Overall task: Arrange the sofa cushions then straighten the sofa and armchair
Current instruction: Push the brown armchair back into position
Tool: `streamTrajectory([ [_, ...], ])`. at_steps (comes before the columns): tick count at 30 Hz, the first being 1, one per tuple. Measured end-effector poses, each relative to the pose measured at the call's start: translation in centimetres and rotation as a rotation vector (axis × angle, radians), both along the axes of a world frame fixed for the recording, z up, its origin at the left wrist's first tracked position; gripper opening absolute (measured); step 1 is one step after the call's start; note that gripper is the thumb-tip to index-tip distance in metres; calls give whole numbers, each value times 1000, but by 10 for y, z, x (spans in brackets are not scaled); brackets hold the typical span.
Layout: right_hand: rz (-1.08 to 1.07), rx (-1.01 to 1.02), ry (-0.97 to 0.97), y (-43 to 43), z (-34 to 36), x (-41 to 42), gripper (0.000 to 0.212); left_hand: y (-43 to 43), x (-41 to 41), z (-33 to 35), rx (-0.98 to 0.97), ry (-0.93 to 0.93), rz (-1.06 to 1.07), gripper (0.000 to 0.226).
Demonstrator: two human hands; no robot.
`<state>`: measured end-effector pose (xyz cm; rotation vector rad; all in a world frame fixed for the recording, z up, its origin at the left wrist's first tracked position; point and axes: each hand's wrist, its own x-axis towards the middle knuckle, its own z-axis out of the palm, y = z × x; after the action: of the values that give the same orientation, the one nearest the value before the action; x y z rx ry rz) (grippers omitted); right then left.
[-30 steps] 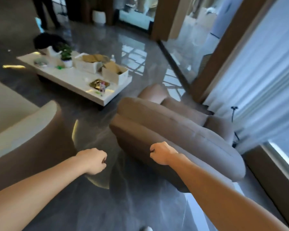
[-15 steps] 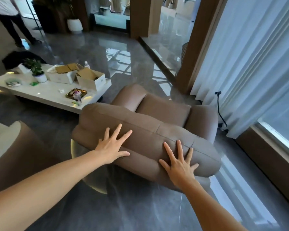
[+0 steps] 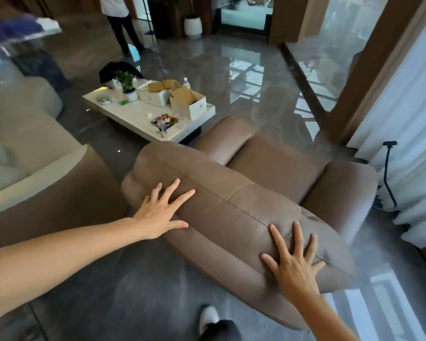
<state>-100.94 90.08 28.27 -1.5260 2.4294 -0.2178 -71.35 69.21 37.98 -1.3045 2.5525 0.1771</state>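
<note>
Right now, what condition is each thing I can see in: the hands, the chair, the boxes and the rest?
Left hand: open, fingers spread, flat on the backrest.
Right hand: open, fingers spread, flat on the backrest.
Armchair: unoccupied, standing at an angle to the coffee table.
Coffee table: cluttered.
Cardboard boxes: flaps open.
Potted plant: upright.
Water bottle: upright.
Curtain: drawn across the window.

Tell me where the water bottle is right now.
In the head view, the water bottle stands at the far edge of the white coffee table, just behind the open cardboard box.
</note>
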Motion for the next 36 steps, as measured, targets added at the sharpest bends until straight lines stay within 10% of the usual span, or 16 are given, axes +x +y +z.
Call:
streamTrajectory([
  [36,707,-6,-8,77,4,-445,67,302,-373,-19,93,153,725,86],
])
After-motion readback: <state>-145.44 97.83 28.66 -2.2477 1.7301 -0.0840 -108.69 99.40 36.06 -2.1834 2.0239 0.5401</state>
